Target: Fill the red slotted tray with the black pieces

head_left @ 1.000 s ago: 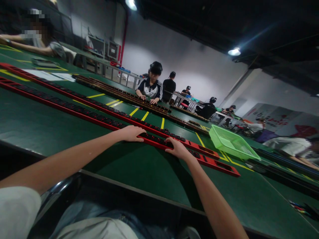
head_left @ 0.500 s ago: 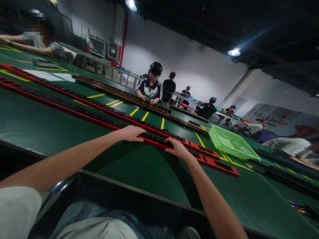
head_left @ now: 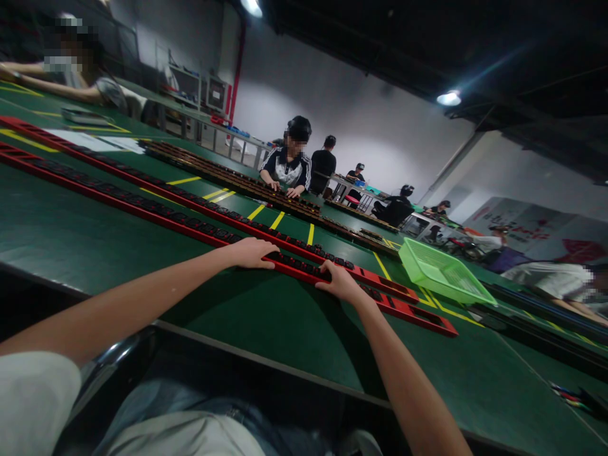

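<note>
A long red slotted rail (head_left: 408,313), filled with small black parts, lies slantwise across the green table in front of me. My left hand (head_left: 254,253) is closed over this near rail, fingers across its top and thumb at the front edge. Farther right along the same rail, my right hand (head_left: 338,282) grips it, thumb low on the front side and fingers bent over the black parts. Between the hands, a short row of black parts (head_left: 297,263) shows in the slots. Just behind runs a second red rail (head_left: 380,281), also holding black parts; neither hand grips it.
A light-green plastic basket (head_left: 444,275) stands right of the rails. Dark brown rails (head_left: 213,174) lie farther back, where a co-worker (head_left: 289,166) has both hands on them. White paper (head_left: 88,142) lies at left, pens (head_left: 567,396) at far right. Yellow tape marks the table.
The fingers of my right hand have shifted very slightly up over the near rail. My left hand and both red rails stay practically where they were.
</note>
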Motion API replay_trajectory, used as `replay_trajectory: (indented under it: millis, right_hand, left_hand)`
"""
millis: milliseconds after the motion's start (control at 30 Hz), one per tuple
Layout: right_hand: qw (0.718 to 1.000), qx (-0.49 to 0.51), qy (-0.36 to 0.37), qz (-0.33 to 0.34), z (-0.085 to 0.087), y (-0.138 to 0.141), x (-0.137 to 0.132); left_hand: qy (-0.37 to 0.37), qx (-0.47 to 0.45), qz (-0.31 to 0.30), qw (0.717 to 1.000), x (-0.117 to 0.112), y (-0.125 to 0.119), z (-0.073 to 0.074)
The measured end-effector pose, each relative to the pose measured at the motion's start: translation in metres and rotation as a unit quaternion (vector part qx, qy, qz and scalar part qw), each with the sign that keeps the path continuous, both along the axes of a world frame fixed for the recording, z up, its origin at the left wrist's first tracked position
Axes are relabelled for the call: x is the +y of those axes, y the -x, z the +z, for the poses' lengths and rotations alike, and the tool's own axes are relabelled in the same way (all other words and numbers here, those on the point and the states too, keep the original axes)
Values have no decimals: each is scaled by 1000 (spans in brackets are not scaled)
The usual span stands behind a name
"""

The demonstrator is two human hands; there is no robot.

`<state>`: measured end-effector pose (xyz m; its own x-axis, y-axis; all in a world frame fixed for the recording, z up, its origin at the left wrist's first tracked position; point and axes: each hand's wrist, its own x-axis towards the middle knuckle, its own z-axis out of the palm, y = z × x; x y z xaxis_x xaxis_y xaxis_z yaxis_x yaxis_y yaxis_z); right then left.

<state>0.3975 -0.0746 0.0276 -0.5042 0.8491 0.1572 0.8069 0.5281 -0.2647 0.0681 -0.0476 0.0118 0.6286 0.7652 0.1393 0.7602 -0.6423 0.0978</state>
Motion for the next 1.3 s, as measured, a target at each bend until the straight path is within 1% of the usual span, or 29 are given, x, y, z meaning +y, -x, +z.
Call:
replay_trajectory:
  millis: [300,400,567,700,833,967,1133,1300]
  right_hand:
    - [1000,-2,3,-14,1,0,-1]
    - [1000,-1,0,-8,1,-1,0]
    - [1000,-4,-4,-4,0,-1,-1]
    - [1000,5,-10,1,-2,-1,-1]
    - [1000,14,-6,27,-2,-1,-2]
    - [999,11,-5,48,1,0,-4]
    - [999,2,-8,50,3,1,-6]
    - [999,-1,-11,46,3,1,-6]
  left_hand:
    - [-1,-9,-2,1000,3,1,-3]
    - [-6,-4,-5,1000,1,0,-1]
    - [6,-2,6,1000,-1,-1,1]
    - [4,-6,4,1000,-1,0,0]
    - [-2,-11,-2,1000,0,0,-1]
    - [-4,-5,-3,1000,-2,-1,2]
    - [-2,-1,-5,1000,-4,-2,5]
    - [5,0,2,1000,-3,-1,4]
